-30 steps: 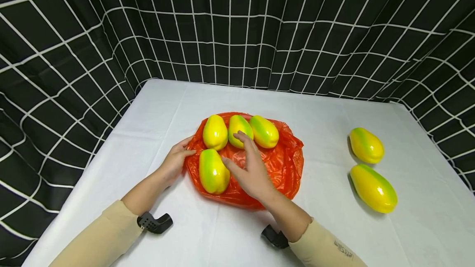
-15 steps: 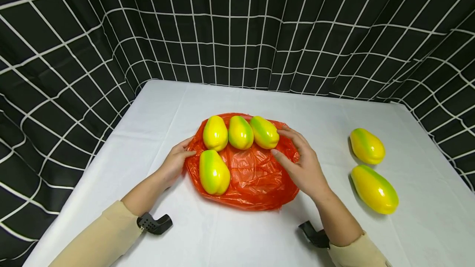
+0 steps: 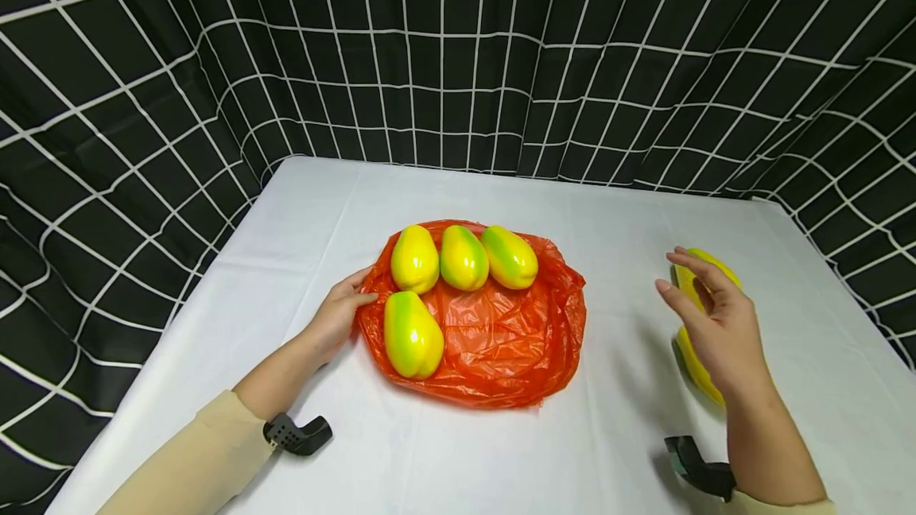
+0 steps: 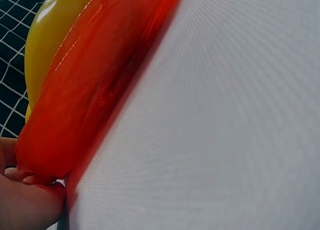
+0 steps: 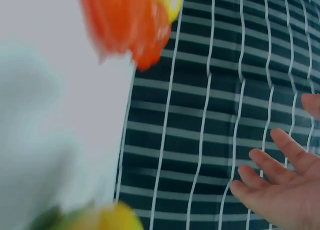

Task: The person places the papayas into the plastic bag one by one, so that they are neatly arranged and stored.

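A red plastic bag lies spread on the table with several yellow-green papayas on it: three in a row at the back and one papaya at the front left. My left hand pinches the bag's left edge between thumb and fingers; in the left wrist view the red film runs into that hand's grasp. My right hand hovers at the right, fingers spread and holding nothing. Behind and below it sit two more papayas, a far papaya and a near papaya, both partly hidden by the hand.
A white cloth covers the table. Black curtain with a white grid rises behind it and along both sides. A black wrist camera sits at the right wrist, another black wrist camera at the left.
My right hand has moved from above the bag, past its right edge, over to the two papayas on the right. My left hand stays on the bag's edge.
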Demonstrator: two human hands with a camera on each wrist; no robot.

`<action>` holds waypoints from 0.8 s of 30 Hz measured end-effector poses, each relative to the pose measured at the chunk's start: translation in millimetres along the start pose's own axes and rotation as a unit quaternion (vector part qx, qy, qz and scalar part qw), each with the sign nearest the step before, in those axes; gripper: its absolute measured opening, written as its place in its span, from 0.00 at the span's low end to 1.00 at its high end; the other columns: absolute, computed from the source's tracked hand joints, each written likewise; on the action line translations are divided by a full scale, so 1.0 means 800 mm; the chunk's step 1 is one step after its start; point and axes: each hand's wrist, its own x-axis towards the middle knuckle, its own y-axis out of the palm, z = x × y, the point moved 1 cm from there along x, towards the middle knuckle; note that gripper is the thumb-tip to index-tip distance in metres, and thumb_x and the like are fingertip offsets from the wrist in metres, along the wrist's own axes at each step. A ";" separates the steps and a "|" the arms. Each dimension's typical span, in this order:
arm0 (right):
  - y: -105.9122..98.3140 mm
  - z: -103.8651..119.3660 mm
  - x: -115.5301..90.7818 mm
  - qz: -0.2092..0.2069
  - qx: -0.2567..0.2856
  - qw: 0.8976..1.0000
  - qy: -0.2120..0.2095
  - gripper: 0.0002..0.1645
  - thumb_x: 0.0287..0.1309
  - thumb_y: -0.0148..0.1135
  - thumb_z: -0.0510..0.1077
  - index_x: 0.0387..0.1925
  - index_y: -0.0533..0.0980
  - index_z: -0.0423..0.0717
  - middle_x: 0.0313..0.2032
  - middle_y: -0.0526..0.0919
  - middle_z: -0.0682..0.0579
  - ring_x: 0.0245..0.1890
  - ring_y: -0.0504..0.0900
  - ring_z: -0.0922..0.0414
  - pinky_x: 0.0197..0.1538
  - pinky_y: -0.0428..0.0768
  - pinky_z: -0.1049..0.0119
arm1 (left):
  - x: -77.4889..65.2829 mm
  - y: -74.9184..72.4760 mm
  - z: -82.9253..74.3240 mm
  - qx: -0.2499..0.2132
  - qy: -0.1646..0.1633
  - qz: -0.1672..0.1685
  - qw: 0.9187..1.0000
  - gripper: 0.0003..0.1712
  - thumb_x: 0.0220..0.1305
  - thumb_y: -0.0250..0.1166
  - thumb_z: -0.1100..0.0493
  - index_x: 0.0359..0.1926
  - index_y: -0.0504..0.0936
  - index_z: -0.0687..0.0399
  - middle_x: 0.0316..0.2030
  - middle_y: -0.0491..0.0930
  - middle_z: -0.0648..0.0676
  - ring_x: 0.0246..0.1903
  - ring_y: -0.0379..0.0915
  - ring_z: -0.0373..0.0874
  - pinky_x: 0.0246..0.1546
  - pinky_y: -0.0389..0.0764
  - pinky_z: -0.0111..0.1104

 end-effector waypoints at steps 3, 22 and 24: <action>-0.021 -0.027 0.004 -0.003 -0.011 0.998 0.063 0.28 0.65 0.52 0.50 0.65 0.65 0.52 0.67 0.63 0.61 0.70 0.53 0.64 0.69 0.51 0.81 | 0.000 0.000 0.000 0.001 0.002 0.001 1.000 0.32 0.67 0.42 0.66 0.72 0.50 0.57 0.70 0.55 0.57 0.67 0.56 0.49 0.58 0.70 0.25; -0.061 -0.135 -0.002 0.025 -0.065 0.945 0.319 0.43 0.63 0.41 0.66 0.72 0.50 0.49 0.71 0.48 0.36 0.65 0.54 0.38 0.66 0.59 0.39 | -0.001 0.001 -0.001 0.004 -0.002 -0.005 1.000 0.32 0.67 0.44 0.66 0.72 0.51 0.57 0.70 0.56 0.58 0.67 0.57 0.51 0.55 0.72 0.23; -0.062 -0.136 -0.006 0.028 -0.070 0.946 0.315 0.42 0.63 0.41 0.65 0.71 0.51 0.48 0.69 0.52 0.36 0.60 0.57 0.40 0.63 0.66 0.44 | -0.001 0.001 -0.001 0.006 -0.006 -0.008 1.000 0.32 0.67 0.44 0.66 0.71 0.51 0.57 0.70 0.56 0.58 0.67 0.57 0.51 0.56 0.72 0.24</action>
